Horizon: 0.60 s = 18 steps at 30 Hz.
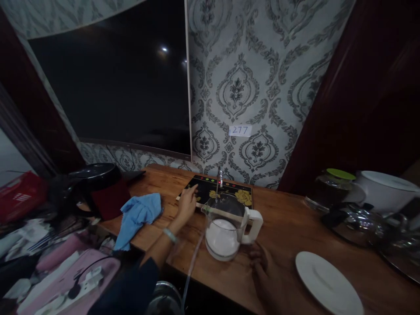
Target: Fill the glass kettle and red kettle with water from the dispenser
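From where I stand, the clear jug (223, 239) is on the near side of the black panel (226, 187), its upper part cutting across my view of the panel's front edge. The jug stands upright, its long axis vertical. Its lip points to the left end of the panel and its white handle (253, 226) sticks out toward the right end, so the line from lip to handle runs roughly the same way as the panel's length.

The near edge of the wooden counter (275, 227) lies in front of the panel, with a strip of wood between it and the jug. More wood shows left of the panel, as far as a blue cloth (139, 216), and a wider stretch runs right, toward a white plate (328, 282). A pale tube (193, 260) passes over the near edge in front of the panel.

The jug's wall is see-through and rounded, with a white patch low inside; whether that is contents or base, I can't tell.

The left hand (187, 202) is unclenched over the panel's left part, index finger stretched out; contact is unclear. The right hand (260, 260), loosely open with bent fingers, is in front of the panel, just beside the handle's lower end.
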Each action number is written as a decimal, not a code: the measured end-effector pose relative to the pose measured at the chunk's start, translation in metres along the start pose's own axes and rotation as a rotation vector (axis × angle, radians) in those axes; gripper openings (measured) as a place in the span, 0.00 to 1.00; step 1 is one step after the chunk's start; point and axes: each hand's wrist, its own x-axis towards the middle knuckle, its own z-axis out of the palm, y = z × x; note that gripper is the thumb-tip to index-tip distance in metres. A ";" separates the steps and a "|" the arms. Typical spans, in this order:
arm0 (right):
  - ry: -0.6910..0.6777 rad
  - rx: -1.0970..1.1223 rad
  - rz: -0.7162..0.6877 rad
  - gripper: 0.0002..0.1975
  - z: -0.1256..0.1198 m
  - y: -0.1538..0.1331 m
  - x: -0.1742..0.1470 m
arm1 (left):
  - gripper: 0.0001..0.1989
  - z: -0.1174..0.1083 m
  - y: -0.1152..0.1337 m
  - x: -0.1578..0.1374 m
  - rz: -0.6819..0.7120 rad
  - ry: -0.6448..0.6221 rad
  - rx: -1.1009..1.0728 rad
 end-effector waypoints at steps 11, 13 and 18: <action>0.051 -0.124 -0.035 0.24 -0.004 0.007 0.006 | 0.26 0.056 -0.031 0.116 -0.009 -0.451 0.437; 0.009 -0.148 -0.047 0.24 -0.009 0.012 0.009 | 0.26 0.064 -0.036 0.125 -0.001 -0.483 0.450; -0.066 -0.330 -0.073 0.26 -0.020 0.006 0.010 | 0.24 0.073 -0.041 0.138 0.013 -0.523 0.492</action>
